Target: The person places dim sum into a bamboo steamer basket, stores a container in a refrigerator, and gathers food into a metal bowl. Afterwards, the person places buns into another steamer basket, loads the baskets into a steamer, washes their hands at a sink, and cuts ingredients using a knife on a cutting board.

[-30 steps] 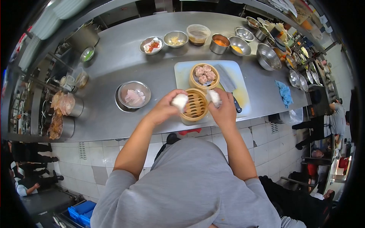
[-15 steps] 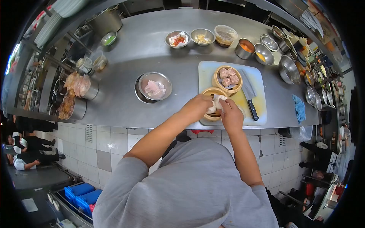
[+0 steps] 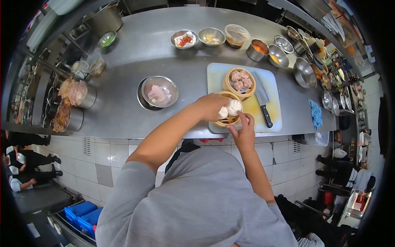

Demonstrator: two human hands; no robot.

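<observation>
Two white steamed buns (image 3: 234, 107) sit in a small bamboo steamer (image 3: 227, 123) at the near edge of the cutting board (image 3: 272, 117). My left hand (image 3: 210, 108) reaches over the steamer's left side, its fingers curled round the left bun; the fingertips are partly hidden. At the steamer's front right, my right hand (image 3: 244, 132) has thumb and fingers apart, the fingertips touching near the rim and the right bun. Just behind stands a second bamboo steamer (image 3: 246, 95) with several pinkish meat dumplings (image 3: 241, 80). A black-handled cleaver (image 3: 263, 98) lies to the right on the board.
Left of the board is a metal bowl (image 3: 174, 97) of pale raw meat. Bowls of ingredients (image 3: 211, 37), a plastic tub (image 3: 237, 36) and a metal pot (image 3: 258, 50) line the back. A blue cloth (image 3: 315, 113) lies right. Other people (image 3: 33, 164) are beyond the counter.
The pleated bun that both hands were holding now rests in the steamer. My right hand has moved down off it to the steamer's front rim. The whole view has shifted slightly.
</observation>
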